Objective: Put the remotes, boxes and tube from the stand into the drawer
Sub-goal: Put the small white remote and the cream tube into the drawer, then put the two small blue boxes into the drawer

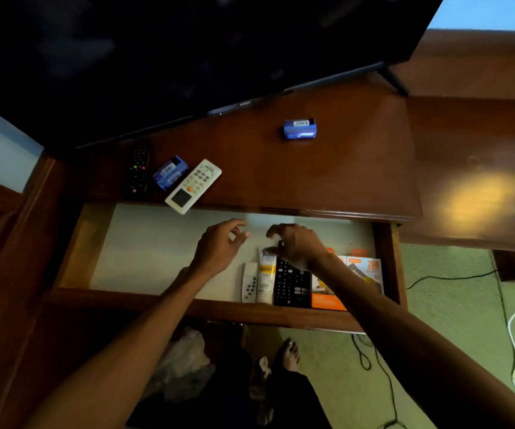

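Note:
The open drawer [144,252] holds a small white remote [249,283], a white and yellow tube [266,278], a black remote [291,284] and orange boxes [364,269] along its right front. My right hand [296,244] hovers over the tube's top, fingers curled near its cap; whether it grips the tube is unclear. My left hand [220,246] is open above the drawer's middle. On the wooden stand [327,174] lie a black remote [138,170], a blue box [169,172], a white remote [193,185] and a second blue box [299,129].
A dark TV screen [188,51] stands at the back of the stand, one foot [395,82] at the right. Black and white cables [513,329] run over the green floor at the right. A plastic bag [185,363] lies below the drawer.

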A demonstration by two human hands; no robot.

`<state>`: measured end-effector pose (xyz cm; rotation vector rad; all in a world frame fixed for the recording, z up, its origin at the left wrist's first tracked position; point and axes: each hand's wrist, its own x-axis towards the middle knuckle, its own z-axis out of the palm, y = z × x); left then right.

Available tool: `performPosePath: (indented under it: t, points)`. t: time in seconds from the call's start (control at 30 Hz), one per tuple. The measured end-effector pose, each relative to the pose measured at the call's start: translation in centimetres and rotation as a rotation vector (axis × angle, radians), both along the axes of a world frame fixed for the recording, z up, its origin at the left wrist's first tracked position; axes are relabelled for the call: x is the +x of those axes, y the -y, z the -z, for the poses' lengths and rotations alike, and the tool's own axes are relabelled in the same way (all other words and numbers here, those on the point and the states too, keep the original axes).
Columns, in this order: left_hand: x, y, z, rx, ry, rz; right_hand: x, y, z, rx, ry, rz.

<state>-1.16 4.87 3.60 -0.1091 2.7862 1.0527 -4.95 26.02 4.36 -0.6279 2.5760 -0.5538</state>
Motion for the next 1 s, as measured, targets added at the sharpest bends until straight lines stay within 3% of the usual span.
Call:
performPosePath:
  t: [0.2, 0.37, 0.47, 0.77, 1.0]
  points:
    - [-5.8, -1.2, -4.8, 0.117, -0.139, -0.027, -6.2, -1.5, -6.4, -0.113, -0.134, 0.202]
    - [-12.1, -1.9, -7.3, 0.093, -0.226, 0.005, -13.0, -1.4, -8.6, 0.003, -0.206, 0.24]
    - [-16.0, -1.7, -8.0, 0.075, -0.219, 0.041, -17.2, -0.7, -8.5, 0.125, -0.215, 0.236]
    - [-23.3, 0.5, -6.7, 0.048, -0.191, 0.17, -24.0, -0.2, -4.4, 0.233, -0.148, 0.122]
    - [-22.1, 4.7, -6.0, 0.064, -0.164, 0.123, -23.3, 0.9, -3.9, 0.148, -0.233, 0.118]
